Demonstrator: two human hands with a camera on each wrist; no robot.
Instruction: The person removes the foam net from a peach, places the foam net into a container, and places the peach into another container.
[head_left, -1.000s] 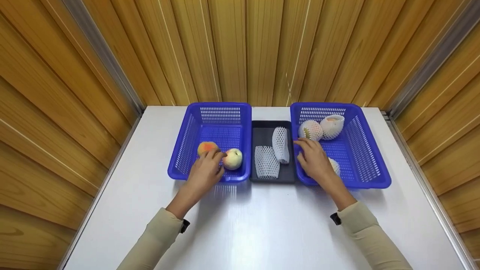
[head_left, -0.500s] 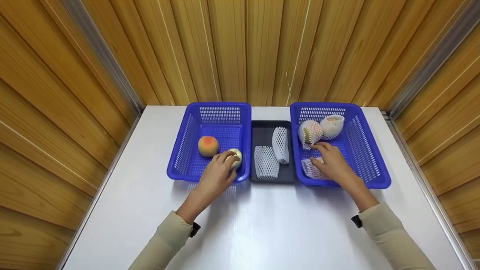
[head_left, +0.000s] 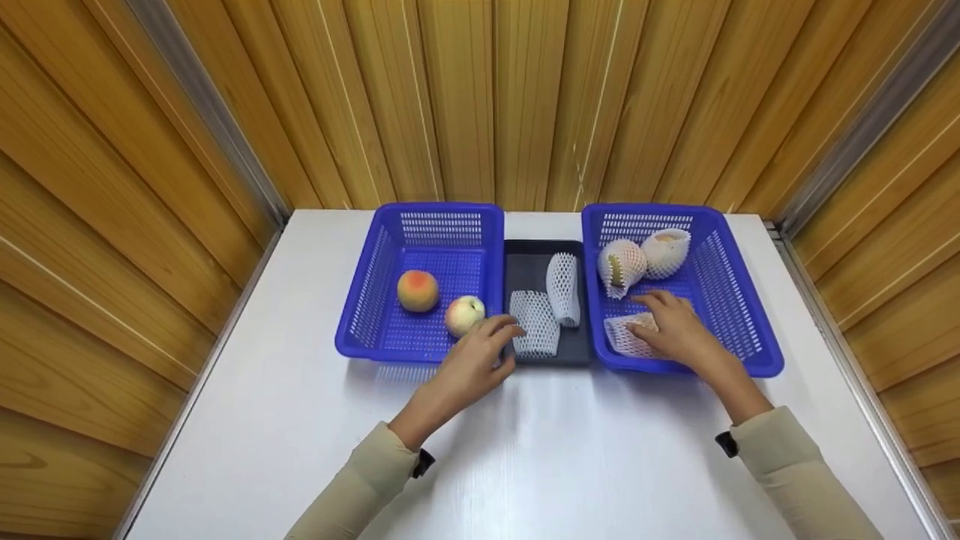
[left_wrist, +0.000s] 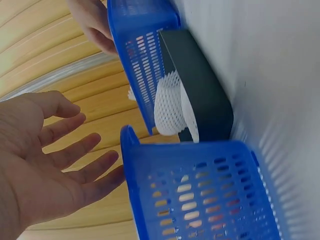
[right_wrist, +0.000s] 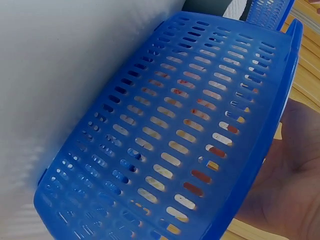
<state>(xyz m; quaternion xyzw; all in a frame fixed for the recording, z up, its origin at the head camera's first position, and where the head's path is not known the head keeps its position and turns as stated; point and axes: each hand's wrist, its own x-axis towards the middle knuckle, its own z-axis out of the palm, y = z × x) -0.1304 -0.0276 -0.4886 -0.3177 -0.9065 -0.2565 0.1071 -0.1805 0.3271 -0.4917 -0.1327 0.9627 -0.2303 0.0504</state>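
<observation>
1. Black tray (head_left: pixel 529 267): two white foam nets (head_left: pixel 534 322) inside.
2. Left hand (head_left: pixel 474 364): relaxed, fingers apart, holding nothing; tray's front-left, above left basket (head_left: pixel 346 339).
3. Orange peach (head_left: pixel 418 291), pale peach (head_left: pixel 463 311): left of tray, same basket; pale one nearest left hand.
4. Right hand (head_left: pixel 679 331): right of tray, fingers bent over netted fruit (head_left: pixel 628 335) in right basket (head_left: pixel 766 366); can't tell if gripping.
5. Olive patch (head_left: pixel 616 270) on another netted fruit, right of tray; label unclear.

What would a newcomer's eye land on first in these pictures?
Probably the two vivid blue baskets on the white table, flanking a black tray with two white foam nets in it. Next, the contrast: two bare, blushed fruits in the left basket, netted fruits in the right. The left hand hovers by the left basket's near right corner, the right hand over the right basket.
</observation>
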